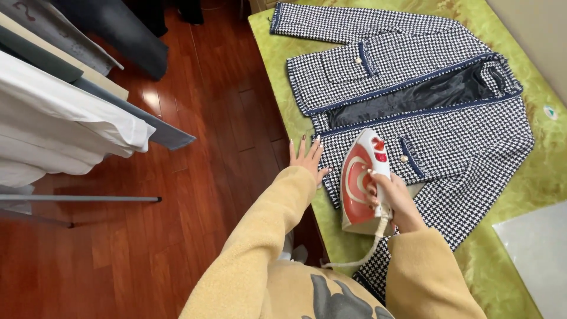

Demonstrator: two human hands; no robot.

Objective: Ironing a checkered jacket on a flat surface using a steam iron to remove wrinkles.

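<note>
Right hand (394, 198) — fingers wrapped around the handle of a red-and-white steam iron (363, 180), thumb side toward the tip. The iron stands sole-down on the lower front panel of a houndstooth jacket (449, 147), its pointed nose aimed up toward the jacket's opening. A pale cord (363, 255) leaves the iron's heel and loops down toward the wearer's body.

Left hand (307, 158) — fingers spread and extended, palm down, resting flat at the near-left edge of the jacket's hem, just beside the iron and not touching it. Both arms wear sleeves of a soft yellow-tan fabric.

The jacket lies flat and face up, navy-and-white check with dark blue braid trim along the front edges and pocket flaps. It is open at the centre, showing a dark lining (425, 94). One sleeve (354, 23) stretches out toward the far left corner. Small pale buttons sit on the pocket flaps.

Beneath the jacket is a green patterned cover (277, 77) spread over the work surface. A white sheet (537, 254) lies on it at the lower right.

To the left, over reddish wood flooring (195, 177), white and grey garments (65, 124) hang on a rail.
</note>
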